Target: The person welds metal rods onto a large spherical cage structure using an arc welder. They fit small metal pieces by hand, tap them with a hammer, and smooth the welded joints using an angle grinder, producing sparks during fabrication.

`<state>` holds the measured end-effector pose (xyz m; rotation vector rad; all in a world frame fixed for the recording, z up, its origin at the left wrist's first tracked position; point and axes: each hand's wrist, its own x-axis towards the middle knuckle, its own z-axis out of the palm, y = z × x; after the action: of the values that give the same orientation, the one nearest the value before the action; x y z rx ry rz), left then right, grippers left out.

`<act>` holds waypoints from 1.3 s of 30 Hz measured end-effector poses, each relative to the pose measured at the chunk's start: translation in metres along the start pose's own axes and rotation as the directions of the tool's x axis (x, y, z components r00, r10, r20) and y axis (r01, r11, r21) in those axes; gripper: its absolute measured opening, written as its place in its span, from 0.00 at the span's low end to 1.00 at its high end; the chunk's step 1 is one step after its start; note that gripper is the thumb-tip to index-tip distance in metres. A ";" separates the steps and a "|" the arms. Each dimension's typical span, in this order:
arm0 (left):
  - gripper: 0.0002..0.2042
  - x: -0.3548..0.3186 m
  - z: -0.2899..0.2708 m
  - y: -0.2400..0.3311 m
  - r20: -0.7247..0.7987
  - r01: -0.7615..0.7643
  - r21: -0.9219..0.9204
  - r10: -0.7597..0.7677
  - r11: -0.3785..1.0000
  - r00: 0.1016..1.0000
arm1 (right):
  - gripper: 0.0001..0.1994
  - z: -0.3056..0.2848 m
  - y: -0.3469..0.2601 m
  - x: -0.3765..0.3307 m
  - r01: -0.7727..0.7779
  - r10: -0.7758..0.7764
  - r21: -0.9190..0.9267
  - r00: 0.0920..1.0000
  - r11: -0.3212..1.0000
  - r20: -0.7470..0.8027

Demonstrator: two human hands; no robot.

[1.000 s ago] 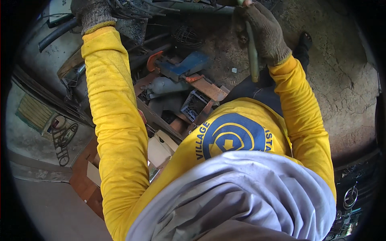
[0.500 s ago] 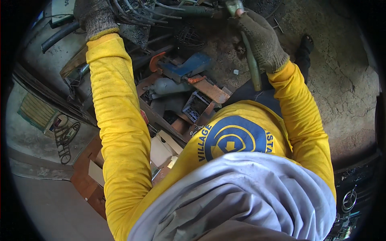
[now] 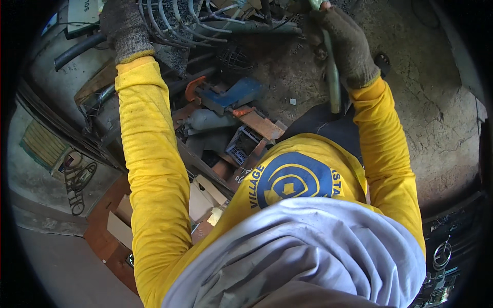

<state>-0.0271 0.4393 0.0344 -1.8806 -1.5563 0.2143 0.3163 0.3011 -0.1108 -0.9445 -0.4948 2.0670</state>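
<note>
Bent rods [image 3: 178, 20] just R of L hand [image 3: 126, 33]; bar [image 3: 333, 84] in R hand [image 3: 353, 49]; crate [image 3: 242, 145] btwn arms [image 3: 154, 154], L of torso [image 3: 292, 185].

- Dark blue capitals [image 3: 254, 186] flanked a blue emblem [image 3: 272, 177] with a yellow arrow on the yellow shirt [image 3: 348, 167]
- Dark letters [image 3: 86, 5] stood on a pale panel [image 3: 82, 18]
- White marks [image 3: 241, 176], too small to read, stood on a brown board [image 3: 248, 167]

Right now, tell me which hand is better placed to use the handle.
Probably the right hand: it is wrapped around the handle, whereas the left hand is across by the curved rods, its grip unclear.
</note>
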 end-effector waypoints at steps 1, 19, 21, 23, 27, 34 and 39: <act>0.14 0.000 0.002 -0.001 0.000 0.000 0.004 0.000 1.000 1.000 | 0.16 -0.001 -0.010 0.004 0.005 -0.005 0.020 1.000 1.000 0.018; 0.14 -0.016 0.016 -0.019 0.059 0.011 0.071 -0.015 0.997 0.998 | 0.16 -0.006 0.002 0.003 0.542 -0.533 -0.277 0.839 0.794 0.113; 0.14 -0.019 0.015 -0.020 0.068 0.005 0.075 -0.010 0.997 0.998 | 0.17 0.008 0.016 -0.004 0.481 -0.472 -0.337 0.874 0.809 0.115; 0.14 -0.021 0.016 -0.020 0.075 0.007 0.076 -0.012 0.997 0.997 | 0.18 0.007 0.016 0.009 0.495 -0.487 -0.526 0.857 0.691 0.167; 0.14 -0.018 0.018 -0.021 0.062 0.002 0.080 -0.007 0.997 0.998 | 0.21 0.007 0.024 0.011 0.575 -0.601 -0.576 0.780 0.581 0.172; 0.14 -0.015 0.023 -0.024 0.060 -0.003 0.089 -0.002 0.996 0.998 | 0.15 0.003 0.036 0.019 0.581 -0.591 -0.555 0.784 0.595 0.187; 0.14 -0.014 0.026 -0.026 0.058 -0.004 0.089 -0.001 0.996 0.998 | 0.16 0.010 0.023 0.012 0.257 -0.250 -0.151 0.966 0.954 0.066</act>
<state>-0.0656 0.4379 0.0254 -1.8205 -1.5581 0.3368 0.2918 0.2967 -0.1239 -0.8753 -0.7741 1.8403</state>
